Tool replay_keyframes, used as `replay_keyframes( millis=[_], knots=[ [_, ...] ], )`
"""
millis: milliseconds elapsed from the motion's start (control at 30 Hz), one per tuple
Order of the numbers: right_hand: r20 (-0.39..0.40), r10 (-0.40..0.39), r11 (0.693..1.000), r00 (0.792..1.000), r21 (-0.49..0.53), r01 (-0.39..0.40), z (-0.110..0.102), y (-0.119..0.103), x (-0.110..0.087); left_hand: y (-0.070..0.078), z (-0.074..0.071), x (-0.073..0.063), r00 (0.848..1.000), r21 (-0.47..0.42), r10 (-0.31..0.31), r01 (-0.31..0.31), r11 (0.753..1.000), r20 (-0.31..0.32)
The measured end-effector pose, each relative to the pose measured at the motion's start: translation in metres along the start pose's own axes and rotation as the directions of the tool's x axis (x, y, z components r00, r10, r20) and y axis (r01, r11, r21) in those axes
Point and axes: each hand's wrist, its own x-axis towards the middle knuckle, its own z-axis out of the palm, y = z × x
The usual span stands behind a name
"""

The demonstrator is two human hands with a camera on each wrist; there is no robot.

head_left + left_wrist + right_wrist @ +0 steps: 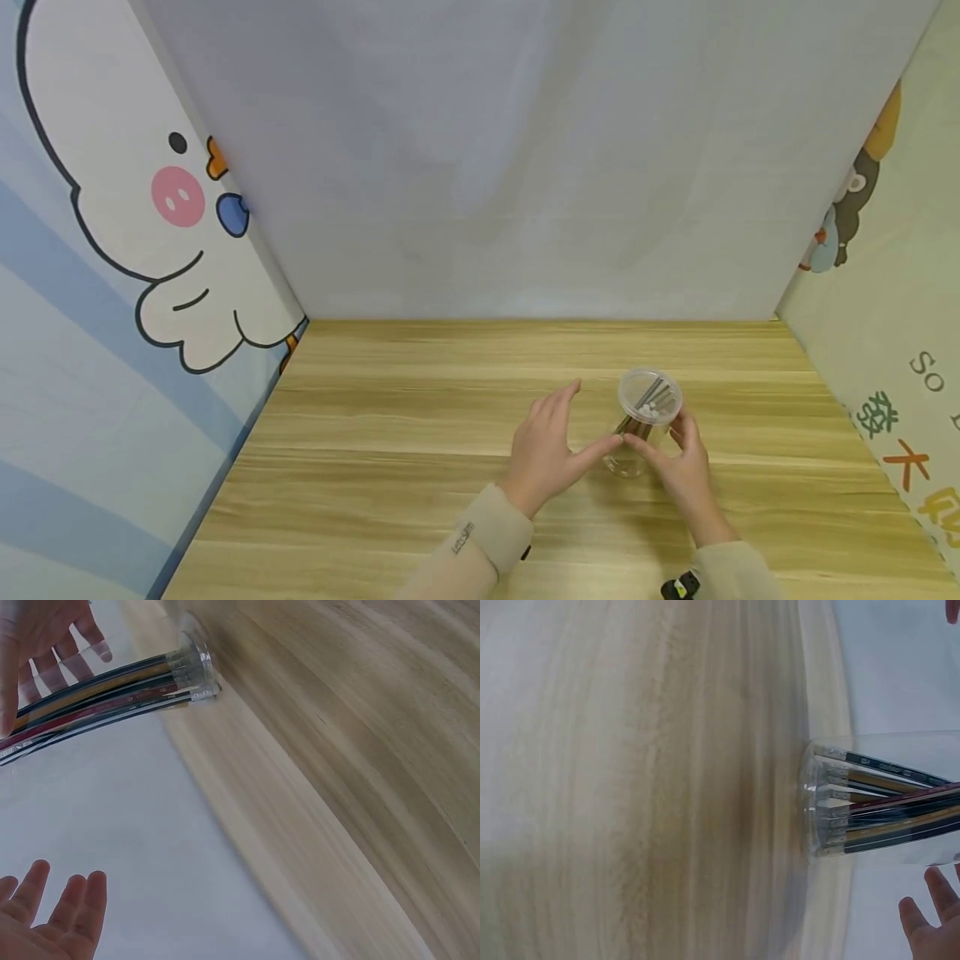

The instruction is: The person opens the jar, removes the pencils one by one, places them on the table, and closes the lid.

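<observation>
A clear plastic jar (pixel 625 461) with a pale round rim stands on the table, several pencils (pixel 900 799) inside it. Their eraser ends show at its base in the wrist views. My right hand (pixel 688 475) holds the jar from the right, thumb across the front and fingers round the far side; through the clear wall these fingers (pixel 71 660) show in the left wrist view. To the left is my left hand (pixel 545 454), fingers spread and straight, its thumb reaching the jar's front near the right thumb. Whether that thumb presses the jar, I cannot tell.
The wood-grain table (pixel 420 400) runs back to a plain pale wall (pixel 480 167). A panel with a cartoon bird (pixel 112 150) closes the left side. Another panel, printed with characters (pixel 885 417), closes the right.
</observation>
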Motion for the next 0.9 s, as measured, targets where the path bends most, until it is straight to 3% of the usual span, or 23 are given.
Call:
replay_keyframes(
  millis=[300, 700, 900],
  knots=[
    [-0.015, -0.022, 0.998, 1.000, 0.063, 0.023, 0.003, 0.010, 0.002, 0.006, 0.007, 0.015, 0.993, -0.118, -0.092, 0.101, 0.988, 0.079],
    [-0.111, -0.106, 0.994, 0.988, 0.008, 0.107, 0.013, 0.019, 0.005, 0.015, 0.018, 0.031, 0.983, -0.209, -0.125, 0.152, 0.966, 0.137],
    [-0.165, -0.161, 0.987, 0.973, -0.033, 0.158, 0.014, 0.022, 0.005, 0.016, 0.027, 0.037, 0.977, -0.286, -0.131, 0.176, 0.942, 0.169]
  ],
)
